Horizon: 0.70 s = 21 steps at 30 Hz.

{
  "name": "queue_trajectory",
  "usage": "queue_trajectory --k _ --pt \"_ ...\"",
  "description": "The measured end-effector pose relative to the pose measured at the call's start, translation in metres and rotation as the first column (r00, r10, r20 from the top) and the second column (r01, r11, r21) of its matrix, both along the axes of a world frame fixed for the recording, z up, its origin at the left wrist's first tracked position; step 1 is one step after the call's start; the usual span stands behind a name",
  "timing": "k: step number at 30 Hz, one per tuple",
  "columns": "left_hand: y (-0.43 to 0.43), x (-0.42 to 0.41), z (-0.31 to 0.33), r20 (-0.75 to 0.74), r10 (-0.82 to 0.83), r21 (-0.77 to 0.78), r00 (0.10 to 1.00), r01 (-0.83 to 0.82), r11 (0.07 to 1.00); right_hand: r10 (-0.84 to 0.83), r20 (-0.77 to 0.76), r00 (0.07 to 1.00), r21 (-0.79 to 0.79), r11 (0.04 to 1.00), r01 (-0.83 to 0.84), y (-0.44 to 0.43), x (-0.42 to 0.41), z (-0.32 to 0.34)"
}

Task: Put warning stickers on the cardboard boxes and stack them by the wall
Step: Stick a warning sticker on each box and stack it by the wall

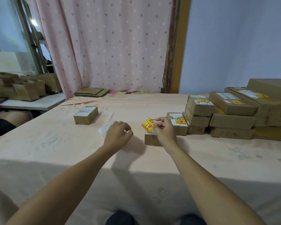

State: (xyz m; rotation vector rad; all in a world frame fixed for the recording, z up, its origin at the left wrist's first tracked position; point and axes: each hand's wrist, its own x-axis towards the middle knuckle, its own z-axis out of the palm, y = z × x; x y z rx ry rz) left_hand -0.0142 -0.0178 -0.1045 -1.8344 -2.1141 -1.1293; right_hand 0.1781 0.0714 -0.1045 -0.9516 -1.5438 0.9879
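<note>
My right hand (164,131) pinches a yellow and red warning sticker (149,125) just above a small cardboard box (151,139) at the table's middle. My left hand (118,135) hovers left of that box with fingers loosely curled, over white backing paper (104,129); I cannot tell whether it holds anything. Another small box (86,115) without a warning sticker stands further left. Stickered boxes (199,108) are stacked at the right by the blue wall (234,46).
The table is covered with a peach cloth (55,143). Flattened cardboard (91,92) lies at the far edge by a pink curtain (104,46). More brown boxes (23,88) sit on a side table at the left. A person's knee (10,118) shows at the left edge.
</note>
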Motion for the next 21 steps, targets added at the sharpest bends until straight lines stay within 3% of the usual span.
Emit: queue_trajectory --k 11,21 --pt "0.040 0.047 -0.001 0.305 -0.125 -0.003 0.944 0.132 0.991 0.012 0.128 0.992 0.011 1.000 -0.014 0.025 0.028 0.000" --pt "0.054 0.057 -0.017 0.142 -0.087 0.040 0.986 0.082 0.996 0.004 0.268 0.964 -0.021 1.000 0.002 0.047 0.022 -0.007"
